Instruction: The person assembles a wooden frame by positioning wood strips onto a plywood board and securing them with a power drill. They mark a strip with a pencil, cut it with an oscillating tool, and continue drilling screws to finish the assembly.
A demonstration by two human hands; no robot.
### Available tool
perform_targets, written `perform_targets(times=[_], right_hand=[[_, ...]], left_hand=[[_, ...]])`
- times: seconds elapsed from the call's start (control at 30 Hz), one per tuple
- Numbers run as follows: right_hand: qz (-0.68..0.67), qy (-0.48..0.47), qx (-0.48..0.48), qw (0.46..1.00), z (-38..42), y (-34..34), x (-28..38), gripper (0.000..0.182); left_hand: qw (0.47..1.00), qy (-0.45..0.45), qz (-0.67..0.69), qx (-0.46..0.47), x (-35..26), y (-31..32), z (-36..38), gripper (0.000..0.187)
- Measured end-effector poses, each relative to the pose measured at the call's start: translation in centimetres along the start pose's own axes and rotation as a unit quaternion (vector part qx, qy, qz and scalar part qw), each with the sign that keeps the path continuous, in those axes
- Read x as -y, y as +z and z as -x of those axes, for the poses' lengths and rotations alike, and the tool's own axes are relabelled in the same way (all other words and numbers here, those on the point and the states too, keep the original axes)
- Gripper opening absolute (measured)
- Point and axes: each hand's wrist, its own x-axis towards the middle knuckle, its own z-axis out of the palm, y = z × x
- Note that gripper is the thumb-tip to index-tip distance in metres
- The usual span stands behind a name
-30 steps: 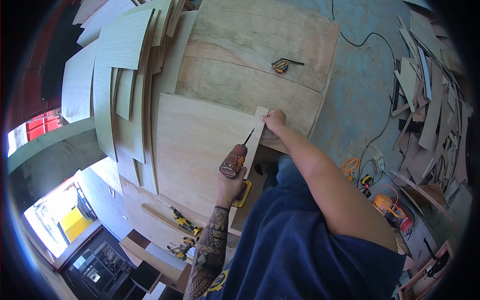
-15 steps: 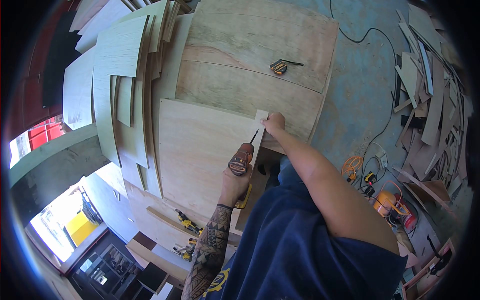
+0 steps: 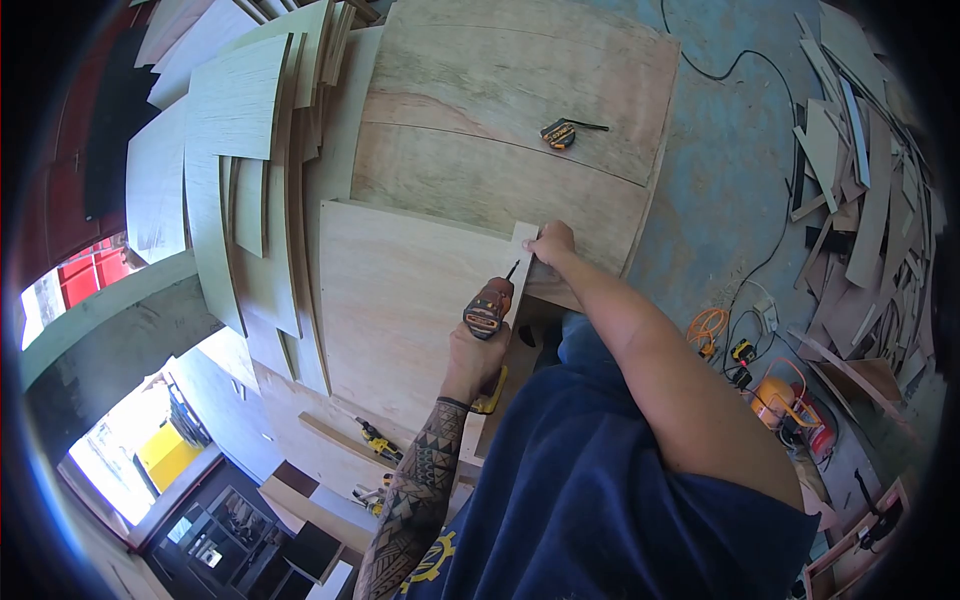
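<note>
The tattooed left forearm point(image 3: 428, 460) rises from the bottom of the frame, its wrist point(image 3: 458, 388) fairly straight, to the left hand point(image 3: 476, 352) closed in a firm grip at the centre. The bare right arm point(image 3: 640, 335) slants in from the lower right, elbow slightly bent; the right hand point(image 3: 553, 242), above centre, has curled fingers, its thumb pointing left.

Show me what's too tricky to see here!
All in the head view:
Handle of the drill: mostly hidden by the left hand.
Whether the bit touches the pale wooden strip: tip too small.
Markings on the tape measure: too small.
The shirt: cut off by the bottom edge.
</note>
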Motion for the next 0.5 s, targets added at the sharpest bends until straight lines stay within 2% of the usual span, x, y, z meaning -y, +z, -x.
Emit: perform_targets(times=[0.3,0.37,0.5], right_hand=[[0.024,0.0,0.018,1.0,0.1,-0.4,0.6,0.041],[0.01,0.052,0.075,0.996,1.4,-2.1,2.4,0.047],[0.005,0.046,0.051,0.998,2.6,-1.6,2.4,0.044]], left_hand=[[0.999,0.016,-0.028,0.0,1.0,1.2,-1.7,0.041],[1.0,0.01,-0.025,-0.002,0.9,1.4,-1.8,0.041],[1.0,0.018,-0.001,-0.006,0.9,2.0,-1.7,0.042]])
